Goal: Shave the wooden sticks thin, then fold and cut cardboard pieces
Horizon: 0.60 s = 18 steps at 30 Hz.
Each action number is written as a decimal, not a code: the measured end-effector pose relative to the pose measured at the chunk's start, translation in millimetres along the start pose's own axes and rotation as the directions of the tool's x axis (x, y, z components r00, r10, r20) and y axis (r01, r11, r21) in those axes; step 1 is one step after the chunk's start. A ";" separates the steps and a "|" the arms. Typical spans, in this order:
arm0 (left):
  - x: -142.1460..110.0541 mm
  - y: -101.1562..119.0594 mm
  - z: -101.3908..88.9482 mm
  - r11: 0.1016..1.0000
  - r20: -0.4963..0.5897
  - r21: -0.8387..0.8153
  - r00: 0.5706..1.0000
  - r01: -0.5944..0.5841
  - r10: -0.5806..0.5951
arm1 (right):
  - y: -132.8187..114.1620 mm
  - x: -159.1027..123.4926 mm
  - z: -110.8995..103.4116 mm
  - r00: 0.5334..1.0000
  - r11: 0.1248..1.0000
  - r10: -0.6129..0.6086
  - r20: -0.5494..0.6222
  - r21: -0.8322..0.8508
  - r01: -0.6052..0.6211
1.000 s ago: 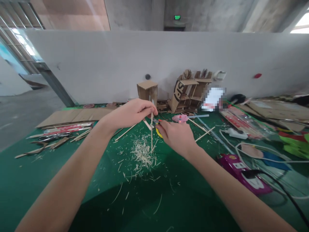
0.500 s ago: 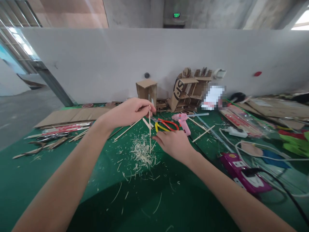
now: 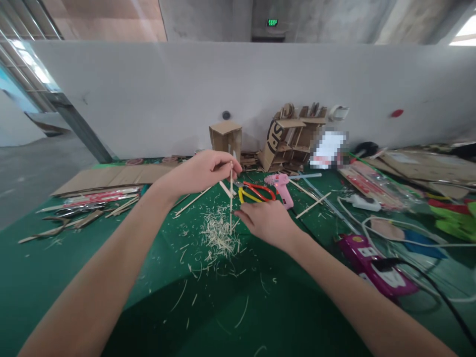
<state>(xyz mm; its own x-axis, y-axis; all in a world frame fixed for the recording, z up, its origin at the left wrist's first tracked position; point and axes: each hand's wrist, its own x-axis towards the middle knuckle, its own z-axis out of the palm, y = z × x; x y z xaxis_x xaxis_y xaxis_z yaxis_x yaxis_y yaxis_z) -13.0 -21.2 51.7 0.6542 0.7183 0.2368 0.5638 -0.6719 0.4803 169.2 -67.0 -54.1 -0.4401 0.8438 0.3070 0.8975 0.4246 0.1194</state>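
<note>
One thin stick [image 3: 231, 198] is in the left hand [image 3: 208, 171], whose thumb and fingers are pinched on its top end, likely so it does not tip. It stands nearly straight up, with its low end by the pile of wood curls [image 3: 219, 235]; I cannot tell if it rests on the green table [image 3: 167, 287]. The right hand [image 3: 267, 220] is lower, its bent fingers close to the stick; I cannot tell if they touch it or have hold of something small. Pinching so high seems to leave the low part free for that hand. Just past the right hand lie the pliers [image 3: 241, 192] and the pink glue gun [image 3: 283, 191], perhaps there to be easy to reach. Farther back, a box [image 3: 225, 130] and a shelf [image 3: 270, 157] stand by the wall [image 3: 148, 99], maybe to be out of the way. Off to the right sits a purple power strip [image 3: 383, 283].
</note>
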 end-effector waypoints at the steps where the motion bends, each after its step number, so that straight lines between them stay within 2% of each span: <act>1: 0.2 -1.9 -0.1 1.000 -0.002 -0.003 1.000 0.003 -0.003 | 2.1 -0.2 1.0 0.999 1.000 0.013 -0.043 0.024 -0.012; 3: -0.4 -5.7 -2.4 1.000 -0.021 -0.012 1.000 0.007 -0.007 | 6.7 -0.6 1.8 0.995 0.998 0.020 -0.102 0.063 -0.014; 5: -2.9 -9.1 -8.6 1.000 -0.110 -0.021 0.994 0.010 -0.012 | 9.9 -1.8 2.9 0.993 0.996 -0.026 -0.112 0.081 0.036; 8: -10.3 -14.1 -23.8 0.999 -0.336 0.044 0.942 0.030 -0.013 | 9.9 -5.6 8.4 0.993 0.991 -0.089 -0.084 0.090 0.096; 10: -14.5 -18.8 -32.1 0.989 -0.399 0.132 0.917 0.064 -0.006 | 7.9 -8.9 15.1 0.994 0.989 -0.099 -0.056 0.101 0.104; 12: -14.5 -26.5 -32.9 0.986 -0.297 0.125 0.952 0.110 -0.068 | 6.2 -11.9 23.1 0.994 0.987 -0.105 -0.037 0.121 0.109; 14: -9.4 -37.7 -23.8 0.980 -0.103 0.082 0.980 0.180 -0.171 | 6.3 -13.9 30.3 0.996 0.984 -0.084 -0.022 0.158 0.086; 16: -1.0 -51.6 -7.3 0.964 0.036 0.121 0.969 0.238 -0.244 | 8.3 -14.4 35.2 0.999 0.977 -0.041 -0.005 0.209 0.041; 18: 7.2 -67.0 11.0 0.959 0.129 0.174 0.960 0.226 -0.250 | 11.0 -13.7 37.2 1.000 0.967 -0.002 0.009 0.253 -0.001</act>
<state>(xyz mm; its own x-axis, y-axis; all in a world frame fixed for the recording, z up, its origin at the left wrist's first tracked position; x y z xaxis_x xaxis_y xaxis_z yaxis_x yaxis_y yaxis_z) -40.5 27.0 11.9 0.5520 0.8338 -0.0012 0.7758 -0.5131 0.3672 184.0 -61.7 -92.1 -0.4419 0.8461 0.2982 0.8611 0.4933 -0.1236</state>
